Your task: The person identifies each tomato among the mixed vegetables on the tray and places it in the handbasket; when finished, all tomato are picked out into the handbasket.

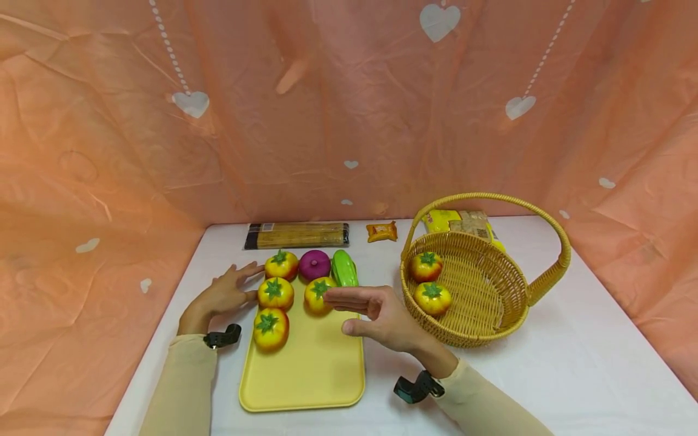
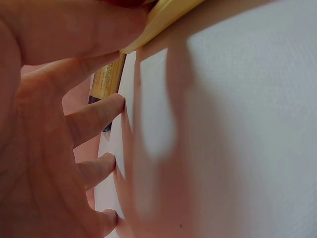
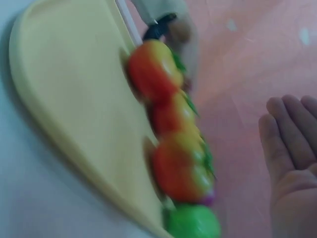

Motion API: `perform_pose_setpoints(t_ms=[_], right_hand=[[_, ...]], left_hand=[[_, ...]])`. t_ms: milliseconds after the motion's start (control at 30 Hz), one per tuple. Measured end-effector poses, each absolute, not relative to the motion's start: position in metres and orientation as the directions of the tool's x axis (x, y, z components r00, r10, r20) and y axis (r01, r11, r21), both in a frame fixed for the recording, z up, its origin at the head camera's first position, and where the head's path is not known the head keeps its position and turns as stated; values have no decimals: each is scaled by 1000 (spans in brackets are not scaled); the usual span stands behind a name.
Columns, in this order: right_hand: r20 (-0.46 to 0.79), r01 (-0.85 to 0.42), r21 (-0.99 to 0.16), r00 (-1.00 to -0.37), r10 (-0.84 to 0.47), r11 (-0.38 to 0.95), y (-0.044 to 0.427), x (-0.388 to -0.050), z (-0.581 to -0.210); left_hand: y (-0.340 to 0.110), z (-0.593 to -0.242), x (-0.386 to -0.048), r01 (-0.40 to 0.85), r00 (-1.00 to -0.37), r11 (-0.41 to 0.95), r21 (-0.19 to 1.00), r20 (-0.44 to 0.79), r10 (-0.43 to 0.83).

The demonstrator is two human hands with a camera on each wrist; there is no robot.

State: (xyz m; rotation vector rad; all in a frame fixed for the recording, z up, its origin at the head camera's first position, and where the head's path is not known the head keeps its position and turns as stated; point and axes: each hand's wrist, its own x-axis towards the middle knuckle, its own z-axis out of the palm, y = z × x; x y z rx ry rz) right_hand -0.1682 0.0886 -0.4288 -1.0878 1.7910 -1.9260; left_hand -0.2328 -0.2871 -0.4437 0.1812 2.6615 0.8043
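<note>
A yellow tray (image 1: 308, 375) lies on the table with several red-and-yellow toy tomatoes (image 1: 271, 330) toward its left and back. A purple round toy vegetable (image 1: 314, 265) and a green toy squash (image 1: 344, 267) sit at its back edge. My left hand (image 1: 226, 293) is beside the tray's left edge, fingers spread; in the left wrist view its thumb (image 2: 84, 32) is at the rim. My right hand (image 1: 384, 318) hovers over the tray's right side with straight fingers and holds nothing. Its fingertips partly cover one tomato (image 1: 316, 297) in the head view.
Right of the tray stands a wicker basket (image 1: 480, 303) with a tall handle and two toy tomatoes (image 1: 433, 298) inside. Behind are a pack of thin sticks (image 1: 300, 235), a small orange packet (image 1: 382, 231) and a yellow bag (image 1: 463, 223). A pink curtain (image 1: 349, 109) hangs behind the table.
</note>
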Motion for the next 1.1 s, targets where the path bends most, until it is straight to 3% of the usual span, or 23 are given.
perform_pose_setpoints(t_ms=[267,600,833,1100], right_hand=[[170,-265,-964,-687,-707,26,37,-167,-442],[134,-430,-850,-735,-665,303,-7,-167,-454],[156,-453,-812,-777,-610,368,-20,-168,-459],[128,-457,-807,-754,-644,374,-26,-171,-460]], left_hand=[[-287,-443,-233,29,-932,834,551,-287,222],[-288,-443,-231,63,-933,843,534,-269,240],[-286,-442,-232,88,-934,846,525,-252,254],[-288,-443,-231,78,-935,841,536,-253,248]])
